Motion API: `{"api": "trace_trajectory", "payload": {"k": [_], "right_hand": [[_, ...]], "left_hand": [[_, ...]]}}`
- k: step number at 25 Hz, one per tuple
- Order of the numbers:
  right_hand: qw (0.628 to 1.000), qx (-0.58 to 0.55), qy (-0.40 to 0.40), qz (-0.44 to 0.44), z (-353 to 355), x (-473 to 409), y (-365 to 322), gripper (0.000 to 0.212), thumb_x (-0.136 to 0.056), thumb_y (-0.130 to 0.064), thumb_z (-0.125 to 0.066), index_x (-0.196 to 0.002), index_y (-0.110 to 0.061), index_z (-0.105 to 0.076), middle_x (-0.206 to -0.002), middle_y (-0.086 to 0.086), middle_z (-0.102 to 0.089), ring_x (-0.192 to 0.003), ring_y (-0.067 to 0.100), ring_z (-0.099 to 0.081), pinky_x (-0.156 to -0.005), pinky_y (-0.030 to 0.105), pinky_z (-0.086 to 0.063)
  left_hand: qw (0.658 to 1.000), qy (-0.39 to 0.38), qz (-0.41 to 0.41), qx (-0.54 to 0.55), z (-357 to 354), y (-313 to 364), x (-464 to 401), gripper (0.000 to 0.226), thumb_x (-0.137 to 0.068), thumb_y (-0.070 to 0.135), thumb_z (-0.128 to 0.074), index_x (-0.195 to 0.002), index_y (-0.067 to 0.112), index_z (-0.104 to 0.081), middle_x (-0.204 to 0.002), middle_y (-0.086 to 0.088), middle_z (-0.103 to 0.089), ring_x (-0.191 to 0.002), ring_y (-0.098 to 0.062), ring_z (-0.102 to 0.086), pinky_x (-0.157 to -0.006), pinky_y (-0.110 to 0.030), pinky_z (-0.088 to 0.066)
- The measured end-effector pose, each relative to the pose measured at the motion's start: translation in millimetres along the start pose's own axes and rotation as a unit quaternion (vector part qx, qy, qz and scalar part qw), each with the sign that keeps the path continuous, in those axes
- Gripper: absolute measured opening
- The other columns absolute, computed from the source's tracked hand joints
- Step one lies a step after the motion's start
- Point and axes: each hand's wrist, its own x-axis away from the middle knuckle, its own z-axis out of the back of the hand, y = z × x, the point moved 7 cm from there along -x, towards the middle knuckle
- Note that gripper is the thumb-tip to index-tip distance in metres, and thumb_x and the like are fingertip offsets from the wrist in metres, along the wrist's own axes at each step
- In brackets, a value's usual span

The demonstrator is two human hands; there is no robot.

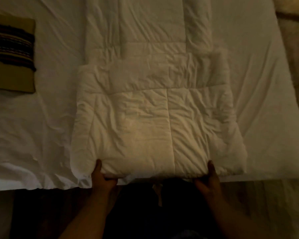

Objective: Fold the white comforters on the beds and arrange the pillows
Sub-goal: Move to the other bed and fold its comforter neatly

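Note:
A white quilted comforter lies down the middle of the bed as a long folded strip, its near end doubled back into a thick square pad. My left hand grips the pad's near edge on the left, thumb on top and fingers under. At the right of the same edge, my right hand holds on in the same way. A tan pillow with dark woven stripes rests on the sheet at the far left, apart from the comforter.
The white bed sheet is wrinkled on both sides of the comforter. The bed's near edge runs just behind my hands, with dark floor below. A pale rug or flooring shows past the bed's right side.

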Motion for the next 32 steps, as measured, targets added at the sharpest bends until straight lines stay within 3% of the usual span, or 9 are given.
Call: {"api": "trace_trajectory", "payload": {"k": [2, 6, 9, 13, 17, 21, 27, 30, 32], "right_hand": [[0.998, -0.046, 0.032, -0.013, 4, 2, 0, 0.094, -0.052, -0.027, -0.095, -0.137, -0.019, -0.055, -0.130, 0.009, -0.064, -0.115, 0.026, -0.062, -0.070, 0.040, -0.061], [0.998, -0.004, 0.063, 0.024, 3, 12, -11, 0.037, -0.094, -0.027, -0.060, -0.127, -0.012, -0.058, -0.089, 0.010, -0.077, -0.074, 0.021, -0.075, -0.055, 0.033, -0.060], [0.998, 0.006, 0.045, 0.046, -8, 28, -13, 0.023, -0.098, -0.026, -0.053, -0.114, -0.011, -0.062, -0.079, 0.010, -0.077, -0.066, 0.021, -0.074, -0.049, 0.032, -0.058], [0.993, 0.016, 0.036, 0.115, -22, 52, -16, 0.059, -0.081, -0.023, -0.075, -0.136, -0.010, -0.055, -0.112, 0.012, -0.071, -0.085, 0.022, -0.074, -0.061, 0.036, -0.061], [0.989, 0.018, 0.018, 0.149, -29, 71, -17, 0.036, -0.095, -0.019, -0.060, -0.130, -0.010, -0.057, -0.110, 0.014, -0.070, -0.097, 0.027, -0.070, -0.054, 0.036, -0.060], [0.982, 0.032, 0.049, 0.182, -8, 78, -6, 0.059, -0.086, -0.016, -0.070, -0.140, -0.008, -0.049, -0.135, 0.016, -0.058, -0.123, 0.034, -0.057, -0.064, 0.043, -0.062], [0.988, 0.103, 0.032, 0.113, 29, 118, 36, 0.033, -0.091, -0.029, -0.065, -0.112, -0.005, -0.058, -0.069, 0.017, -0.073, -0.057, 0.029, -0.071, -0.041, 0.037, -0.055], [0.985, 0.123, 0.056, 0.109, 64, 113, 46, 0.081, -0.061, -0.034, -0.086, -0.129, -0.004, -0.056, -0.110, 0.025, -0.070, -0.096, 0.040, -0.069, -0.058, 0.047, -0.060], [0.984, 0.112, 0.069, 0.120, 83, 115, 47, 0.079, -0.068, -0.034, -0.084, -0.136, -0.006, -0.053, -0.131, 0.026, -0.059, -0.115, 0.042, -0.060, -0.074, 0.051, -0.059]], "left_hand": [[0.997, -0.031, 0.046, 0.044, 1, 1, -1, 0.062, -0.093, 0.044, -0.058, -0.146, 0.015, -0.044, -0.143, -0.015, -0.050, -0.121, -0.033, -0.053, -0.092, -0.046, -0.047], [0.992, -0.062, 0.058, 0.095, -2, 3, 3, 0.081, -0.073, 0.041, -0.080, -0.143, 0.015, -0.048, -0.142, -0.013, -0.053, -0.125, -0.036, -0.051, -0.093, -0.051, -0.045], [0.989, -0.105, 0.034, 0.101, -2, 9, 8, 0.064, -0.090, 0.039, -0.062, -0.146, 0.014, -0.044, -0.146, -0.017, -0.049, -0.129, -0.036, -0.048, -0.102, -0.052, -0.041], [0.989, -0.106, 0.040, 0.098, 7, 23, 5, 0.056, -0.094, 0.039, -0.057, -0.142, 0.011, -0.048, -0.140, -0.018, -0.054, -0.121, -0.037, -0.054, -0.090, -0.051, -0.049], [0.993, -0.092, -0.005, 0.068, 21, 39, 1, 0.062, -0.086, 0.037, -0.070, -0.140, 0.015, -0.051, -0.136, -0.015, -0.058, -0.122, -0.038, -0.054, -0.077, -0.054, -0.056], [0.995, -0.083, -0.015, 0.048, 49, 41, -12, 0.085, -0.067, 0.044, -0.085, -0.138, 0.014, -0.051, -0.133, -0.011, -0.058, -0.119, -0.036, -0.056, -0.083, -0.053, -0.055], [0.993, -0.089, 0.008, 0.076, 104, -4, -2, 0.080, -0.078, 0.043, -0.075, -0.146, 0.012, -0.044, -0.142, -0.017, -0.052, -0.128, -0.039, -0.050, -0.085, -0.050, -0.053], [0.995, -0.066, 0.020, 0.078, 126, -29, 3, 0.074, -0.084, 0.042, -0.070, -0.146, 0.013, -0.043, -0.146, -0.014, -0.049, -0.132, -0.037, -0.047, -0.089, -0.048, -0.050], [0.994, -0.060, 0.003, 0.093, 136, -37, 13, 0.068, -0.087, 0.038, -0.067, -0.146, 0.013, -0.043, -0.144, -0.015, -0.051, -0.129, -0.037, -0.050, -0.080, -0.050, -0.056]]}}
